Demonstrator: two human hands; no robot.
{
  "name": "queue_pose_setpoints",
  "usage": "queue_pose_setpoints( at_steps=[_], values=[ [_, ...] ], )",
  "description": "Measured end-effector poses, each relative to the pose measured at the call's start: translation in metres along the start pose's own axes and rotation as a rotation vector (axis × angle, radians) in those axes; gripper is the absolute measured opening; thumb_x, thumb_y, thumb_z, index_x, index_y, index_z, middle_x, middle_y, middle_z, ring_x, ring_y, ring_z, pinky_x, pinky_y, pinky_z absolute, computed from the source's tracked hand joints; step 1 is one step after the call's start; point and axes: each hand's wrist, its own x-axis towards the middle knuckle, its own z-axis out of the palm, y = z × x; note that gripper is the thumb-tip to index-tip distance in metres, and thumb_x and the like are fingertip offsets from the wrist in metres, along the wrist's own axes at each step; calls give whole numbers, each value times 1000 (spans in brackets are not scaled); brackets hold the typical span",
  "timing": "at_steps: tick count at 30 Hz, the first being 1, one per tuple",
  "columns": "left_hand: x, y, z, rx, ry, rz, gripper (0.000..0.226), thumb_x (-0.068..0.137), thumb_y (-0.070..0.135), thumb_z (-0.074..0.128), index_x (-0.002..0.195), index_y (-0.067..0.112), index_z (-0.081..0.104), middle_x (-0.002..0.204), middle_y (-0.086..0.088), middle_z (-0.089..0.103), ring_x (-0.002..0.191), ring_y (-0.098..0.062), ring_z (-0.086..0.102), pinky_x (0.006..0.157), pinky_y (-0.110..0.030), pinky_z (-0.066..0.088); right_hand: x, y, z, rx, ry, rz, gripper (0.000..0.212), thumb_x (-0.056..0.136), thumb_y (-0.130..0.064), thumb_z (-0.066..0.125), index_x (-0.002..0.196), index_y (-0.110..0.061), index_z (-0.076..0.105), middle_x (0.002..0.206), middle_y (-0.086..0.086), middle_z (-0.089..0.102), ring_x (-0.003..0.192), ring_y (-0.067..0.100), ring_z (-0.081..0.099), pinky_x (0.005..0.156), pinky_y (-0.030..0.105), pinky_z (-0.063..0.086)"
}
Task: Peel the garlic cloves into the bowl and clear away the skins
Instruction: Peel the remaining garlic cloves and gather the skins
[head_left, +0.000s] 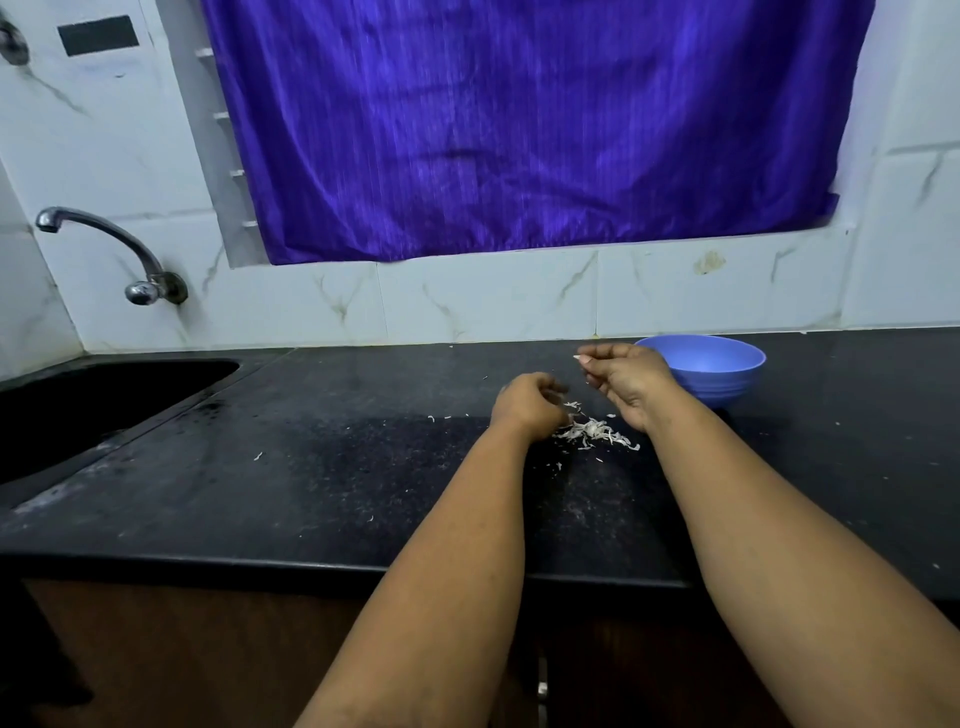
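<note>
My right hand (623, 382) hovers just left of the blue bowl (727, 384) and pinches a small white garlic piece (576, 357) at its fingertips. I cannot tell whether that piece is skin or clove. My left hand (527, 408) is low over the black counter (337, 467), with its fingers curled down at the left edge of a small pile of white garlic skins (597, 434). Whatever lies inside its fingers is hidden. The inside of the bowl is mostly hidden from this angle.
Stray skin flakes (258, 456) are scattered over the counter. A black sink (104, 400) is set into the counter at far left, under a chrome tap (111, 249). A purple curtain (519, 130) hangs behind on the tiled wall.
</note>
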Motion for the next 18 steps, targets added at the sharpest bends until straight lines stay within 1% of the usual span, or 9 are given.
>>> queue_pose_setpoints(
  at_steps=[2,3,4,6,8,10,12,14,18],
  values=[
    [0,2,1,-67,69,5,38,82,14,72,120,17,64,85,6,63,96,-16,65,91,-30,51,2,2,-1,-104,28,-39,13,87,7,62,97,1,67,80,3,64,72,8,59,66,14,51],
    [0,3,0,-101,121,16,34,85,18,70,118,17,64,81,7,62,90,-16,65,88,-29,52,2,3,-1,-175,43,-63,14,87,6,63,99,1,68,79,2,65,71,8,59,67,16,52],
    [1,4,0,-126,182,28,26,85,22,70,111,18,67,76,9,61,83,-14,64,83,-28,52,2,4,-1,-250,53,-86,14,87,4,64,99,-1,68,78,1,65,68,8,60,66,17,52],
    [2,5,-2,-172,289,35,9,83,30,72,82,22,68,64,10,61,68,-11,60,72,-26,51,0,5,-1,-389,54,-122,13,84,0,69,95,-8,68,73,1,66,63,9,61,65,20,54],
    [5,3,-2,-214,346,7,28,80,37,74,64,22,58,60,8,61,58,-9,54,61,-24,46,0,5,-2,-441,49,-145,16,80,-3,75,92,-12,68,71,3,68,64,11,63,68,25,56],
    [4,4,-1,-250,369,10,25,80,37,74,67,23,57,63,9,60,58,-6,53,59,-21,44,-1,3,-2,-400,38,-147,18,76,-4,79,87,-14,67,75,8,70,67,14,65,71,27,57],
    [5,5,0,-351,335,69,11,83,29,73,84,23,64,74,9,64,68,-8,58,70,-24,51,-3,2,-2,-310,-6,-123,18,75,-4,80,87,-11,67,77,11,70,70,14,66,73,27,57],
    [2,8,0,-414,260,100,8,87,21,68,95,17,67,82,2,67,73,-12,60,75,-30,52,-4,2,-1,-275,-35,-117,21,77,-2,77,94,-7,67,71,5,67,67,13,65,71,26,56],
    [0,9,0,-519,213,68,4,90,15,64,87,14,67,78,-3,66,63,-10,56,63,-24,48,-7,0,1,-222,-11,-136,27,77,-2,78,91,-19,62,66,-2,65,74,15,65,76,33,56]
  ],
)
